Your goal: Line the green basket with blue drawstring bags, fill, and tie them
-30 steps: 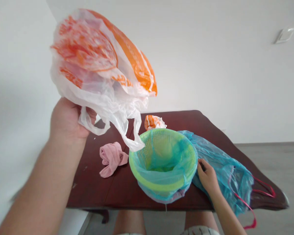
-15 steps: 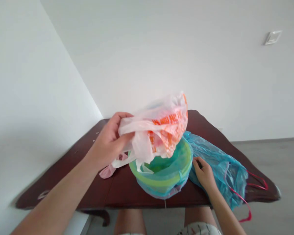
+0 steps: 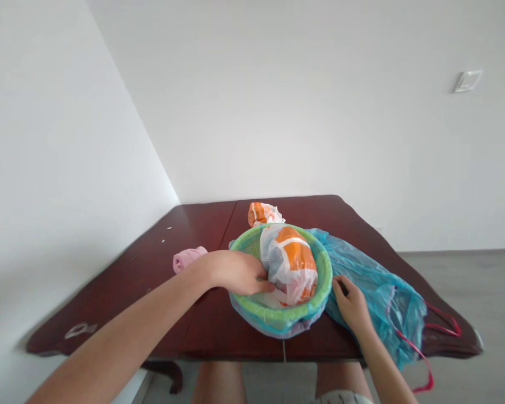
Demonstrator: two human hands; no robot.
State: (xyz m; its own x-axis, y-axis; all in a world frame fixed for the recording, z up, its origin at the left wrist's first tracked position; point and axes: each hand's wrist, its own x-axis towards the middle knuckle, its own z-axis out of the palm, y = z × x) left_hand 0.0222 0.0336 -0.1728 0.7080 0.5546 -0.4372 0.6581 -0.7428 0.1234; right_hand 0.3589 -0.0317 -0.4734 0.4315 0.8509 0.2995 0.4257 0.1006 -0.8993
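Plastic, orange and white: carrier bag [image 3: 289,262], bunched, seated inside the green mesh basket [image 3: 325,273].
Left hand [image 3: 235,271]: palm down over the near-left basket rim, fingers bent inward and pressing the side of the carrier bag; whether they pinch the film cannot be told.
Basket lining: blue bin liner [image 3: 278,326], folded over the rim and hanging down the outer wall.
Right hand [image 3: 352,302]: at the right of the basket, fingers curled on the blue drawstring bag [image 3: 374,280]; a closed grasp cannot be confirmed.
Blue drawstring bag: spread flat on the surface [image 3: 160,269], touching the basket, pink cords [image 3: 429,331] trailing past the right edge.
Behind the basket: second orange and white bag [image 3: 262,213], crumpled.
Left of the basket: pink cloth [image 3: 186,259], just beyond the left wrist.
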